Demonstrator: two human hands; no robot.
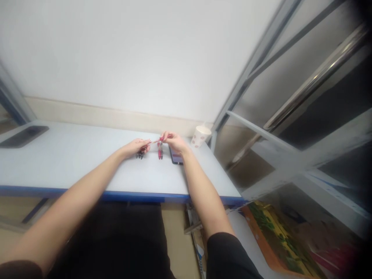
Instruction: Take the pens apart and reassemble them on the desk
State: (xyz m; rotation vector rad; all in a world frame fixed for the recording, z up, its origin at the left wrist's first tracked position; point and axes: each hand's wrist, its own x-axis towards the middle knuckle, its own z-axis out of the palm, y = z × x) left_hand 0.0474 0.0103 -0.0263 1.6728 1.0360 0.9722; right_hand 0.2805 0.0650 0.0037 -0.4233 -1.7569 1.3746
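Observation:
My left hand (138,146) is closed, its fingertips pinching one end of a thin, reddish, pen-like piece (155,142). Opposite it, my right hand (173,141) pinches a red pen part (161,138) at the other end. The thin piece spans the small gap between both hands, just over the table; whether it is joined to the red part is too small to tell. Black pens (140,155) lie beneath my left hand, partly hidden. Between the hands, nearer me, red and black pens (160,152) lie side by side. A phone or tablet (176,158) is partly covered by my right forearm.
The pale table (72,155) has a blue front edge and backs onto a white wall. A paper cup (200,136) with brown spots stands at the right rear. At far left lies a dark flat panel (24,136). Metal frame bars (255,73) rise on the right.

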